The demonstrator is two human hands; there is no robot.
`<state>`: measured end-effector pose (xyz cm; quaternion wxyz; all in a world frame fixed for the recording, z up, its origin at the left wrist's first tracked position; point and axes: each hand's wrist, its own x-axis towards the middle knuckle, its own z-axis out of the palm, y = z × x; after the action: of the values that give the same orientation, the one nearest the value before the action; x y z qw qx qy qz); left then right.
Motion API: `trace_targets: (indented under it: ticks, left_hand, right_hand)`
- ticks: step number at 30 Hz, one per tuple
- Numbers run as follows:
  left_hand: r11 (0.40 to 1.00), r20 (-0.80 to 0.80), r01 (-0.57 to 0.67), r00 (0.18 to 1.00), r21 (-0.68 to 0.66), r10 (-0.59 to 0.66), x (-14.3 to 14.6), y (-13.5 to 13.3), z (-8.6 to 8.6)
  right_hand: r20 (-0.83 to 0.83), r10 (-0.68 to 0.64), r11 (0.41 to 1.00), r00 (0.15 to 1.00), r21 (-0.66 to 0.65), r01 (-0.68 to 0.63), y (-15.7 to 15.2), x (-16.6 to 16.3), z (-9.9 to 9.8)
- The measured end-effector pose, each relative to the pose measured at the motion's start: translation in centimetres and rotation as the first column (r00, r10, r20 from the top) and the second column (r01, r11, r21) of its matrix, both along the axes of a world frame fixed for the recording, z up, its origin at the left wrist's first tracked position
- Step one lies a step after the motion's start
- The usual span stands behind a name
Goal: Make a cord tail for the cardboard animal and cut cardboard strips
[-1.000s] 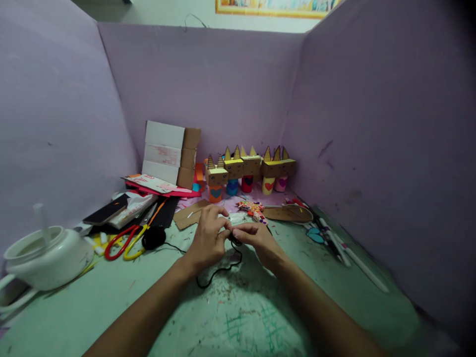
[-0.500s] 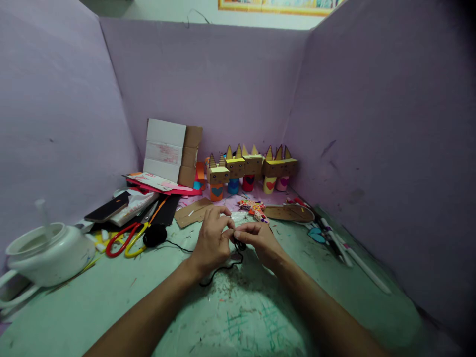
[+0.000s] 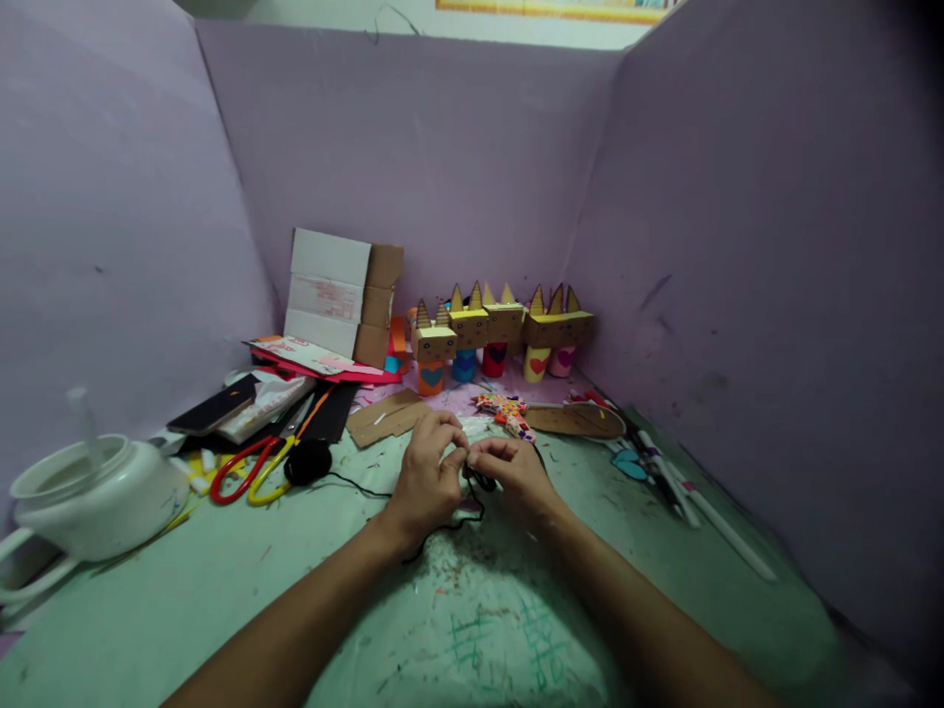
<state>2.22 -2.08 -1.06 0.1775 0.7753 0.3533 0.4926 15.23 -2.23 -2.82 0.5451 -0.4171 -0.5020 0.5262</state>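
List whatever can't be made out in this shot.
All in the head view:
- Black yarn: how it runs between the fingertips is hidden by the left hand and right hand.
- White pot: part of its handle is cut off by the left edge.
- Wall picture: mostly cut off by the top edge.
- Red print on the cardboard: too small and faint to read.

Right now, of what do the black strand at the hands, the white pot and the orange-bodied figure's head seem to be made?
Black strand: probably yarn or cord, matt, since it curves softly.
White pot: ceramic or hard plastic; its smooth, slightly shiny wall leaves this open.
Orange-bodied figure's head: likely cardboard, brown and matt, with flat, boxy sides.
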Motion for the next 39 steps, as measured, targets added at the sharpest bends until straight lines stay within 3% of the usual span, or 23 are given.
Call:
trace_targets:
  ticks: [5,8,12,15,17,19,21,24,26,30,34,36,39]
  left_hand:
    - [0.993,0.028,0.008,1.0,-0.121,-0.005,0.1,0.2,0.0]
    - [0.939,0.109,0.044,0.994,-0.342,-0.006,0.1,0.5,-0.3]
    - [0.737,0.354,0.249,0.935,-0.629,-0.014,0.3,0.9,-0.8]
    - [0.582,0.453,0.411,0.888,-0.702,-0.08,0.4,0.7,-0.8]
    - [0.51,0.418,0.436,0.895,-0.741,-0.158,0.3,0.6,-0.5]
    - [0.548,0.308,0.345,0.938,-0.762,-0.161,0.0,0.6,0.0]
    - [0.676,0.162,0.202,0.979,-0.708,-0.124,-0.6,0.8,0.6]
    - [0.859,-0.039,0.075,0.993,-0.506,-0.11,-1.5,0.8,1.6]
    - [0.922,-0.116,0.063,0.986,-0.382,-0.116,-1.9,0.7,2.1]
    - [0.954,-0.136,0.145,0.973,-0.263,-0.186,-2.3,0.5,2.4]
    - [0.918,-0.022,0.154,0.985,-0.366,-0.173,-2.2,1.4,1.6]
    - [0.902,0.046,0.147,0.989,-0.406,-0.141,-2.0,1.8,1.1]
    - [0.911,0.048,0.093,0.996,-0.402,-0.08,-1.5,1.7,0.3]
  right_hand:
    - [0.012,-0.046,0.999,0.999,-0.003,0.046,0.1,0.0,0.1]
    - [0.017,-0.066,0.998,0.998,0.0,0.066,0.2,0.2,0.2]
    - [0.014,-0.117,0.993,0.993,0.009,0.117,0.4,0.7,0.4]
    - [0.01,-0.162,0.987,0.987,0.018,0.162,0.6,1.1,0.5]
    - [0.022,-0.173,0.985,0.985,0.027,0.172,0.8,1.4,0.5]
    - [0.043,-0.178,0.984,0.983,0.039,0.176,0.9,1.7,0.5]
    - [0.07,-0.176,0.984,0.982,0.048,0.173,0.9,1.9,0.6]
    - [0.127,-0.134,0.99,0.983,0.049,0.129,0.8,1.8,0.8]
    - [0.169,-0.08,0.997,0.982,0.035,0.075,0.5,1.5,0.9]
    - [0.272,0.086,0.995,0.958,0.025,-0.096,-0.2,0.9,1.1]
    - [0.385,0.195,0.956,0.902,0.133,-0.263,-0.7,0.6,1.1]
    - [0.392,0.151,0.95,0.907,0.197,-0.243,-0.7,0.6,0.9]
    - [0.345,0.003,0.965,0.939,0.245,-0.094,-0.5,0.6,0.6]
